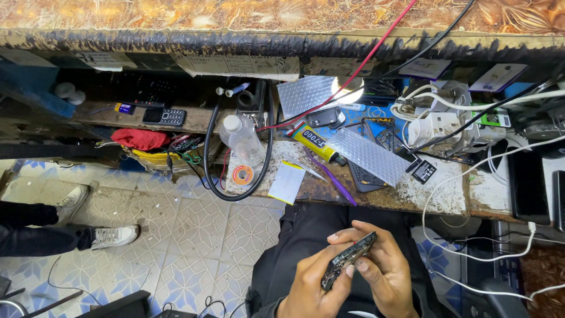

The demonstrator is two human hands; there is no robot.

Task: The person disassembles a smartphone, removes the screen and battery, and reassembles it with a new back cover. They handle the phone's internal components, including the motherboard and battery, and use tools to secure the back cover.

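Both my hands hold a small opened mobile phone [349, 257] edge-on over my lap, its dark circuit side facing left. My left hand [315, 282] cups it from below, fingers curled around the lower end. From the right, my right hand [382, 265] grips it, fingertips along the top edge and thumb pressed on its side. I am seated in black trousers [306, 229] in front of a worn workbench [435, 197].
On the bench lie a yellow glue tube [313, 141], a clear plastic bottle [241, 136], a solder reel [242, 175], silver textured sheets [369, 155], a black cable loop [235, 194], chargers and white wires [435, 126]. Another person's legs and white shoes [112, 237] rest on the tiled floor at left.
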